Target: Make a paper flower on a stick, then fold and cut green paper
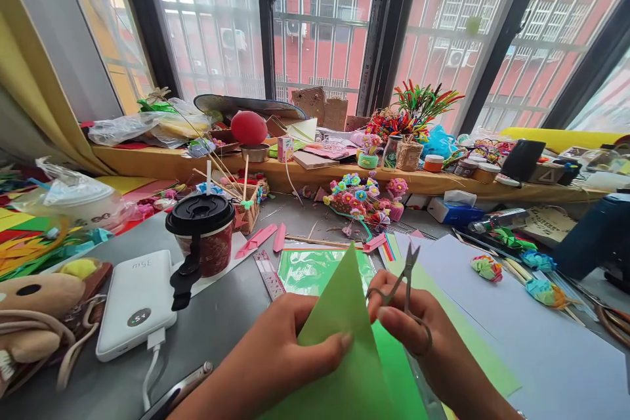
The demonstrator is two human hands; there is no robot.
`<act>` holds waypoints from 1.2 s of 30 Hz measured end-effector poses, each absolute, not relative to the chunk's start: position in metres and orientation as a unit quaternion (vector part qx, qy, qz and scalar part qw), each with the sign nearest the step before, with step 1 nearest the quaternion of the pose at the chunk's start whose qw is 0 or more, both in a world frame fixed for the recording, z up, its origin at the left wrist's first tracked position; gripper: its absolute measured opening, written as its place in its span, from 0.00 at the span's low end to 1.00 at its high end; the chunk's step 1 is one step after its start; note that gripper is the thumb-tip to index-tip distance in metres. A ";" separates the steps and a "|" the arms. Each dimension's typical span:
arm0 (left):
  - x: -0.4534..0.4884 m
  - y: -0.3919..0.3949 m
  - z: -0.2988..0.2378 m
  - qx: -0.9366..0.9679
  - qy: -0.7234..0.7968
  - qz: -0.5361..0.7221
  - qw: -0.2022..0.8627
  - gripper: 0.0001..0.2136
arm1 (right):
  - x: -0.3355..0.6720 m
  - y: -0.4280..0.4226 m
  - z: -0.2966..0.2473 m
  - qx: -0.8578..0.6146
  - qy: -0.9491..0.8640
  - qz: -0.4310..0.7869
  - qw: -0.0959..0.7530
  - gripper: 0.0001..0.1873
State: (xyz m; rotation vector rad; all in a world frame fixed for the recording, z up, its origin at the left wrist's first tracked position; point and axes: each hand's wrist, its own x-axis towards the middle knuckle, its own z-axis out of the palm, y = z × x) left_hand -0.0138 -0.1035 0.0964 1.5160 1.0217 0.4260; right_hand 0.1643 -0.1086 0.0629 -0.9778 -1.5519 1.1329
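Note:
A light green paper (344, 321), folded to a point at the top, stands in front of me over the grey table (221, 321). My left hand (285, 348) pinches its left edge, thumb pressed on the face. My right hand (423, 335) has fingers through the loops of small metal scissors (403, 289), whose blades point up beside the paper's right edge, slightly apart. More green sheets (315, 269) lie flat beneath.
A lidded coffee cup (201, 236) and a white power bank (135, 302) sit left, with a plush toy (39, 308) beyond. Pale sheets (516, 315) lie right, near paper flowers (487, 267). A cluttered wooden ledge (147, 161) runs under the window.

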 end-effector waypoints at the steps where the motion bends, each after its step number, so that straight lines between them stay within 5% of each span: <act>1: -0.014 -0.104 0.095 0.655 0.440 0.185 0.586 0.12 | 0.162 -0.107 0.065 -0.419 -0.620 0.467 0.472 0.18; 11: -0.017 -0.102 0.102 0.690 0.425 0.241 0.534 0.15 | 0.154 -0.109 0.073 -0.434 -0.648 0.428 0.457 0.12; 20: -0.019 -0.107 0.112 0.727 0.422 0.264 0.472 0.17 | 0.155 -0.125 0.069 -0.374 -0.765 0.354 0.386 0.31; 36: -0.016 -0.116 0.121 0.769 0.470 0.236 0.364 0.18 | 0.155 -0.129 0.069 -0.376 -0.783 0.339 0.360 0.35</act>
